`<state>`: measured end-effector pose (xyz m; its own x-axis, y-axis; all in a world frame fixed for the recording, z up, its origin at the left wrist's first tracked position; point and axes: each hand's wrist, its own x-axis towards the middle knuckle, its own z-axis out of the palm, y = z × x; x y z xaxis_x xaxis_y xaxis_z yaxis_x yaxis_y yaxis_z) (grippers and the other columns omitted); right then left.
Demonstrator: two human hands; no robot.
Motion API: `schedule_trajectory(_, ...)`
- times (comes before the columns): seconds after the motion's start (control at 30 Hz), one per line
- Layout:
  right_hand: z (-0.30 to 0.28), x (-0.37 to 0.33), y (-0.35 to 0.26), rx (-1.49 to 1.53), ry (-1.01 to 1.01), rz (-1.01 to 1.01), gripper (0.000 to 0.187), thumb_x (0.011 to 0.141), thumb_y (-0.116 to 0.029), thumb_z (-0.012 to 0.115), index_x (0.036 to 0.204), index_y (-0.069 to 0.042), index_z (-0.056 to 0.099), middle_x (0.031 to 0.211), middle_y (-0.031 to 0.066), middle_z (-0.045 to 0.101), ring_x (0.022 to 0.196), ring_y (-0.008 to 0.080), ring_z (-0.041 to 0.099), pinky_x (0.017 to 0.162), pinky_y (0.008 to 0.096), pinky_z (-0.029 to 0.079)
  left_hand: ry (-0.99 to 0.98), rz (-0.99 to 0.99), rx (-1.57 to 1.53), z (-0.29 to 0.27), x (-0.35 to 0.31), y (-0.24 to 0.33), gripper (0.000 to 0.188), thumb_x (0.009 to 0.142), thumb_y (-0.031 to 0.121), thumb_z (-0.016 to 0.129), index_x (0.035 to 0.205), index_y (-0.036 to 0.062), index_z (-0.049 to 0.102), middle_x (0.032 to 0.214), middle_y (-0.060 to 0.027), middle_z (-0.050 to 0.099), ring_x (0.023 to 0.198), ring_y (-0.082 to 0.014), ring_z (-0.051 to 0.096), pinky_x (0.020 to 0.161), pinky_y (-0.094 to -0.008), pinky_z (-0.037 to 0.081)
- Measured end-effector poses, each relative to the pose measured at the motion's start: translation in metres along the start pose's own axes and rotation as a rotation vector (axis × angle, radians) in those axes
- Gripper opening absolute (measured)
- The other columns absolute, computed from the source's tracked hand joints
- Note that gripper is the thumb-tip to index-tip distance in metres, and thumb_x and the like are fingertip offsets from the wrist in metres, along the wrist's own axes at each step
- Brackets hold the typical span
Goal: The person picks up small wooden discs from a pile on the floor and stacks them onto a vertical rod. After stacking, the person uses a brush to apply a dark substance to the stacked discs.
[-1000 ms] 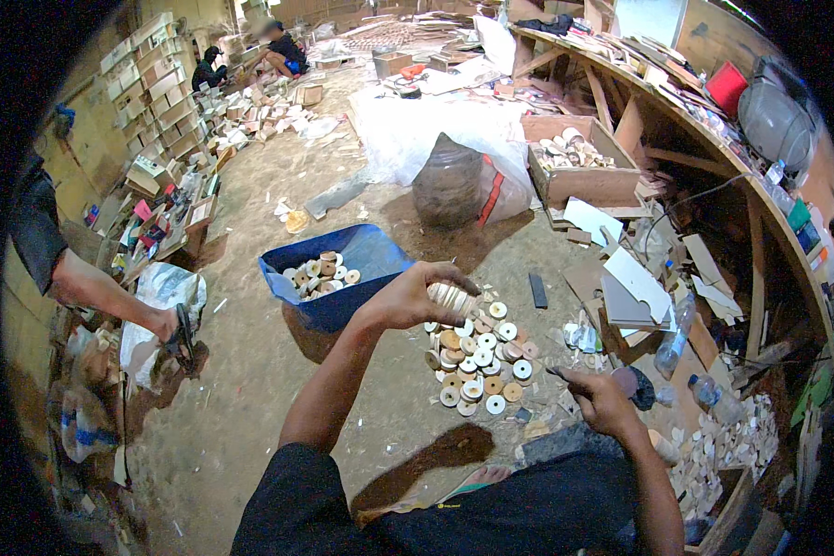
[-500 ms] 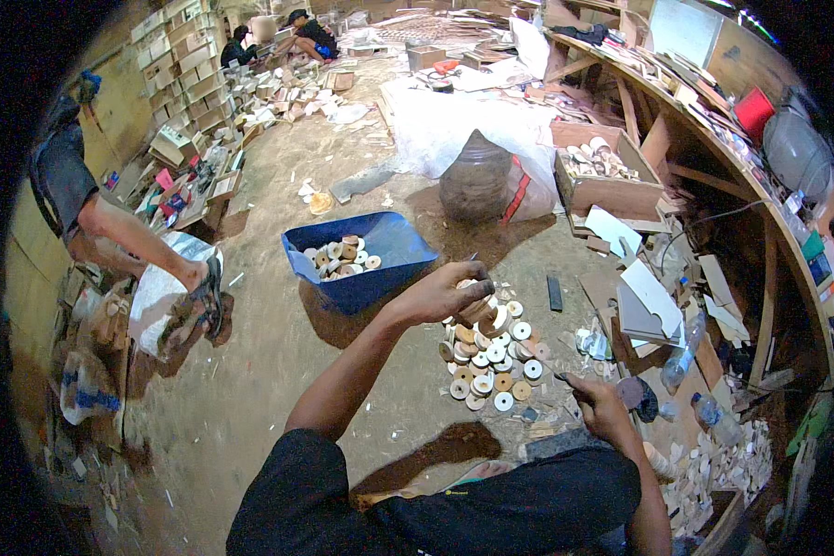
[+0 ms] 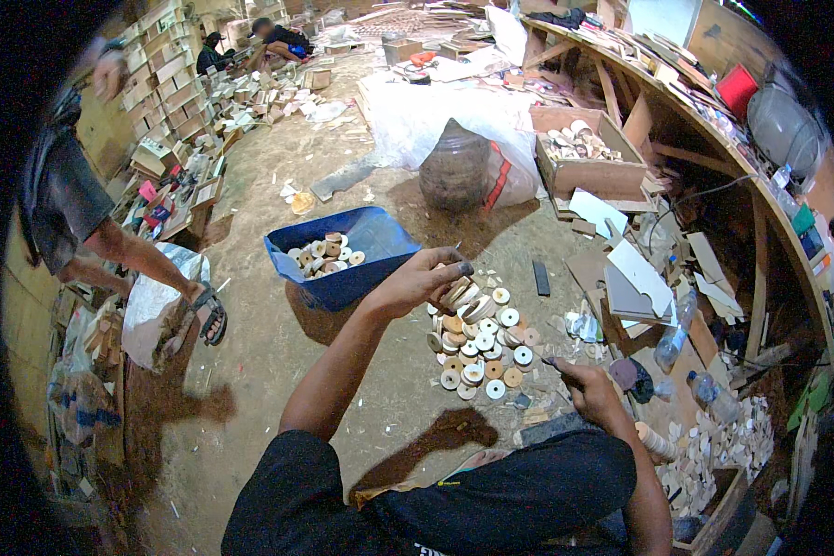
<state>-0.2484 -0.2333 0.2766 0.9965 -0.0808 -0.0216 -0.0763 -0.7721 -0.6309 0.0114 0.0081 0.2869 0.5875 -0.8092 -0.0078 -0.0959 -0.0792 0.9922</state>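
Observation:
My left hand [image 3: 426,281] is closed around several round wooden discs [image 3: 466,302], just above the near side of a loose pile. A thin pointed tip pokes up past its fingers; what it belongs to is hidden. Discs with centre holes [image 3: 477,347], pale, white and brown, lie heaped on the ground below. To the right of the heap, my right hand [image 3: 595,394] grips a slim dark tool whose kind I cannot make out. Beyond my left wrist a blue bin [image 3: 343,287] holds more wooden discs [image 3: 326,255].
A dark rounded sack [image 3: 454,171] stands beyond the bin. At the right are a wooden crate [image 3: 588,176] of pieces, white boards [image 3: 635,287], plastic bottles [image 3: 676,329] and wood scraps [image 3: 713,454]. Another person's leg [image 3: 148,259] is at the left; two people sit far back.
The whole view has shifted slightly. My left hand has turned a little, showing more of the discs in it. The person at the left has changed posture. My right hand keeps its grip.

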Motion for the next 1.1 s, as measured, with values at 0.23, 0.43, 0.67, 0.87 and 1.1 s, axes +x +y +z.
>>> schedule_trajectory(0.23, -0.002, -0.002, -0.004, 0.029, 0.02, -0.021, 0.043, 0.075, 0.009, 0.048, 0.115, 0.002, 0.059, 0.072, 0.0231, 0.056, 0.063, 0.0291, 0.058, 0.062, 0.0349, 0.045, 0.032, 0.006, -0.115, 0.002, 0.003, 0.004, 0.033, 0.094, 0.03, 0.053, 0.106, -0.0009, 0.057, 0.093, -0.0049, 0.059, 0.084, -0.0113, 0.054, 0.074, -0.025, 0.046)
schedule_trajectory(0.43, 0.0, -0.002, 0.001, 0.022, 0.003, -0.001, 0.045, 0.074, 0.009, 0.048, 0.118, 0.001, 0.058, 0.069, 0.0202, 0.054, 0.062, 0.0279, 0.057, 0.062, 0.0335, 0.045, 0.091, 0.039, -0.114, 0.004, 0.004, 0.002, 0.038, 0.093, 0.031, 0.055, 0.113, -0.0016, 0.053, 0.103, -0.0077, 0.058, 0.091, -0.0135, 0.054, 0.08, -0.0274, 0.045)
schedule_trajectory(0.67, 0.003, -0.004, 0.009, 0.008, 0.039, -0.025, 0.047, 0.074, 0.01, 0.048, 0.119, -0.001, 0.058, 0.068, 0.0145, 0.052, 0.061, 0.0233, 0.052, 0.063, 0.0311, 0.045, 0.08, 0.062, -0.092, 0.002, 0.006, 0.002, 0.037, 0.093, 0.03, 0.056, 0.113, -0.0014, 0.054, 0.102, -0.0088, 0.058, 0.09, -0.0139, 0.054, 0.081, -0.0268, 0.045)
schedule_trajectory(0.87, 0.003, -0.004, 0.009, 0.046, 0.037, -0.058, 0.046, 0.075, 0.01, 0.049, 0.119, 0.0, 0.058, 0.07, 0.0154, 0.054, 0.064, 0.0232, 0.054, 0.064, 0.0314, 0.044, 0.066, 0.062, -0.015, 0.004, 0.003, 0.011, 0.038, 0.093, 0.031, 0.055, 0.11, -0.0031, 0.054, 0.098, -0.0093, 0.059, 0.086, -0.0141, 0.058, 0.064, -0.0285, 0.052)
schedule_trajectory(1.1, 0.003, -0.004, 0.004, 0.039, 0.066, -0.097, 0.044, 0.076, 0.01, 0.049, 0.118, 0.001, 0.058, 0.072, 0.0178, 0.057, 0.065, 0.0224, 0.056, 0.064, 0.0313, 0.045, 0.096, 0.013, 0.132, 0.007, 0.003, 0.024, 0.039, 0.093, 0.032, 0.054, 0.107, -0.0053, 0.057, 0.092, -0.0105, 0.061, 0.077, -0.0157, 0.06, 0.057, -0.0305, 0.054)
